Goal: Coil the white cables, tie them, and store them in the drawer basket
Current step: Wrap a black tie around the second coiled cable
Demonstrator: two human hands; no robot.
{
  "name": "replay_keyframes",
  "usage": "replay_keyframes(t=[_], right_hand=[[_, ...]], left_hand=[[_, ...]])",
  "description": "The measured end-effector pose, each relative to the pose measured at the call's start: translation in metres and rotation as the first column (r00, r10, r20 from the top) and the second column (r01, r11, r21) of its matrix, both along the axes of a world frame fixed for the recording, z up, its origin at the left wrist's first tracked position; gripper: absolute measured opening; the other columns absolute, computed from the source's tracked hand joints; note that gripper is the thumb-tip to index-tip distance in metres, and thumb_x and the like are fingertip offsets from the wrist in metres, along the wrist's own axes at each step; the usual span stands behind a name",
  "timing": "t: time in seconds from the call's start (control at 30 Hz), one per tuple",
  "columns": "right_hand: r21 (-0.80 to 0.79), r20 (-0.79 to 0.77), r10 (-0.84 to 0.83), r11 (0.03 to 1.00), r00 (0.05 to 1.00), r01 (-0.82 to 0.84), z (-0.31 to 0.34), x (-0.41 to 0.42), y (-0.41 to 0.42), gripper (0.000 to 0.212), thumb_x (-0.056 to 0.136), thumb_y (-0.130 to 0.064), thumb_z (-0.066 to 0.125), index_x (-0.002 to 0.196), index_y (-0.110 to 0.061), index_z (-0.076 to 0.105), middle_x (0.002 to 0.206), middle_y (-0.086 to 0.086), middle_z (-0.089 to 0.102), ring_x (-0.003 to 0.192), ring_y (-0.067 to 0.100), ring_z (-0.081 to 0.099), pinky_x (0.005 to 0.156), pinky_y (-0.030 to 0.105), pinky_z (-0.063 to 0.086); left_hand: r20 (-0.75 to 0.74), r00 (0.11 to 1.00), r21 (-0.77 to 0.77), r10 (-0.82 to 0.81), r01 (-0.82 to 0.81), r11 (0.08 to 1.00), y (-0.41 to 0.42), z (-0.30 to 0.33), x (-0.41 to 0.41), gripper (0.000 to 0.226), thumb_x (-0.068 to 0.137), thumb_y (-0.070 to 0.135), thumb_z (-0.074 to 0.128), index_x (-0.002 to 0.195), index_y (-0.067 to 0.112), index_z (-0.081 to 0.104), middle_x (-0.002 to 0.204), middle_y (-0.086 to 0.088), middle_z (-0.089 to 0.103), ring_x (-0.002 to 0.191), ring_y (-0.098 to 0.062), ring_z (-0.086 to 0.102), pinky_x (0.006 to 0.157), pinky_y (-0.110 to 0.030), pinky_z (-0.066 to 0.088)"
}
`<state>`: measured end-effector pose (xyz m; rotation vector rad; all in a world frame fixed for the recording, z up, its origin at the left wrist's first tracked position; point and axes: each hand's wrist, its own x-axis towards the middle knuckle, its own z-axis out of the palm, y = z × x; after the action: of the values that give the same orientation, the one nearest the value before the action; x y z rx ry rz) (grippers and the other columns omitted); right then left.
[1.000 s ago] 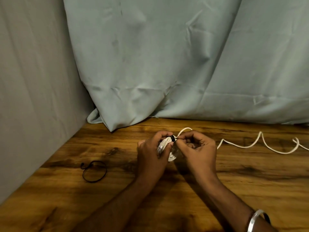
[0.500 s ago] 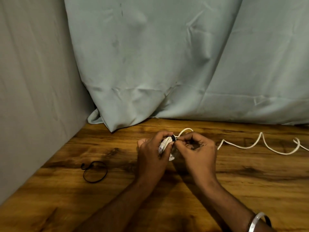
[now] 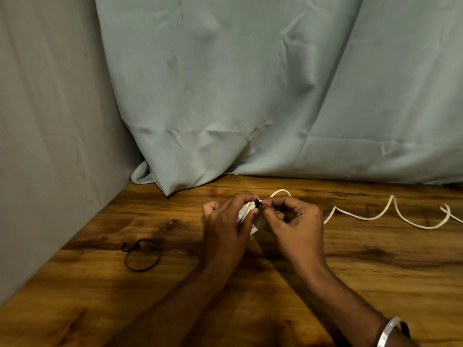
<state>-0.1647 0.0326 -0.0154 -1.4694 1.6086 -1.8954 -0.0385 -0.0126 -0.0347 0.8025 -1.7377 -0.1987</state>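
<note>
- Fingertips [image 3: 266,208] of the right hand [image 3: 294,227] pinch a small black tie [image 3: 257,203] wound round a bundle of white cable, while the left hand [image 3: 226,222] curls its fingers round that coiled bundle [image 3: 246,212] and holds it just above the wooden table [image 3: 350,259].
- The bundle sits between the two hands, near the table's middle; most of it is hidden by the fingers, so the number of loops cannot be told.
- Judged from this view, the first cable is coiled and its tying is under way, perhaps nearly done; whether the tie is fully fastened cannot be told.
- A loose white cable [image 3: 390,214] snakes away toward the right edge of the table. Whether it is a tail of the bundle or a second cable is unclear, since its near end disappears behind the right hand.
- Left to do, by this reading: finish the tie, coil and bind whatever cable is still loose, and store it all in the drawer basket, which is not in view.
- Count: two hands, both occupied; one bundled coil; one loose run of white cable; one black tie in use; one spare black loop [image 3: 142,255] lying on the table well to the left of the hands; one silver bangle [image 3: 387,333] on the right wrist.
- A pale curtain [image 3: 238,96] hangs behind the table.
</note>
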Motion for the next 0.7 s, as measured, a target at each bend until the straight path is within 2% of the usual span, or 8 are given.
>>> replay_keyframes(t=[0.03,0.1,0.17,0.33,0.5,0.6,0.7], right_hand=[[-0.003,0.006,0.007,1.0,1.0,-0.007,0.0005,0.0007,0.0008,0.023,0.088,-0.005,0.078,0.084,-0.027,0.079,0.071,0.002,0.075,0.058,0.011,0.063,0.06,0.037,0.059],[-0.021,0.038,0.033,0.999,0.999,-0.032,0.0012,0.0012,0.0022,0.019,0.09,-0.005,0.078,0.092,-0.023,0.08,0.078,-0.006,0.079,0.065,0.01,0.071,0.061,0.027,0.059],[-0.028,0.074,0.057,0.998,0.996,-0.055,0.0008,0.0005,0.0017,0.016,0.091,-0.004,0.078,0.097,-0.018,0.081,0.081,-0.006,0.08,0.068,0.01,0.074,0.062,0.021,0.058],[-0.04,0.106,0.091,0.995,0.99,-0.087,-0.0006,0.0021,-0.001,0.018,0.091,-0.001,0.076,0.094,-0.018,0.08,0.082,-0.003,0.08,0.068,0.009,0.074,0.061,0.021,0.059],[-0.059,0.133,0.115,0.992,0.984,-0.107,-0.0033,0.0043,0.0001,0.018,0.09,-0.001,0.076,0.098,-0.016,0.08,0.085,0.0,0.08,0.062,0.012,0.071,0.06,0.024,0.06],[-0.086,0.178,0.118,0.991,0.977,-0.104,-0.0053,0.0076,-0.0007,0.018,0.089,0.001,0.077,0.097,-0.016,0.078,0.083,0.002,0.079,0.06,0.011,0.069,0.058,0.022,0.057],[-0.111,0.206,0.099,0.991,0.973,-0.077,-0.0062,0.01,-0.001,0.018,0.088,-0.001,0.079,0.094,-0.019,0.078,0.083,0.001,0.079,0.062,0.011,0.071,0.059,0.023,0.058]], left_hand=[[-0.006,1.0,-0.002,0.001,-0.001,1.0,-0.0003,-0.0001,0.0005,0.015,0.095,0.028,0.061,0.11,0.03,0.066,0.107,0.019,0.071,0.095,0.002,0.06,0.09,-0.042,0.04],[0.007,1.0,0.003,-0.009,0.009,1.0,-0.0001,-0.0003,0.0008,0.015,0.095,0.027,0.061,0.109,0.031,0.065,0.108,0.019,0.071,0.096,0.0,0.061,0.091,-0.042,0.04],[0.023,0.999,0.014,-0.026,0.026,1.0,0.0011,-0.001,0.0002,0.015,0.095,0.027,0.061,0.109,0.032,0.064,0.107,0.019,0.07,0.094,-0.003,0.061,0.092,-0.042,0.039],[-0.035,0.999,0.009,-0.008,0.008,1.0,0.0012,-0.0014,0.0009,0.013,0.095,0.026,0.065,0.107,0.031,0.066,0.104,0.021,0.07,0.091,0.007,0.055,0.089,-0.04,0.042],[-0.077,0.997,0.037,-0.032,0.035,0.999,-0.0039,-0.0043,0.0009,0.016,0.093,0.031,0.066,0.109,0.033,0.066,0.102,0.021,0.07,0.091,-0.006,0.065,0.087,-0.046,0.048],[-0.16,0.984,0.058,-0.079,0.09,0.994,-0.0062,-0.0059,-0.0002,0.019,0.09,0.027,0.069,0.109,0.031,0.067,0.103,0.021,0.071,0.093,-0.003,0.068,0.083,-0.05,0.053],[-0.222,0.968,0.073,-0.114,0.133,0.988,-0.0053,-0.0047,-0.0011,0.02,0.089,0.025,0.071,0.109,0.028,0.069,0.104,0.019,0.072,0.096,-0.001,0.068,0.083,-0.045,0.056]])
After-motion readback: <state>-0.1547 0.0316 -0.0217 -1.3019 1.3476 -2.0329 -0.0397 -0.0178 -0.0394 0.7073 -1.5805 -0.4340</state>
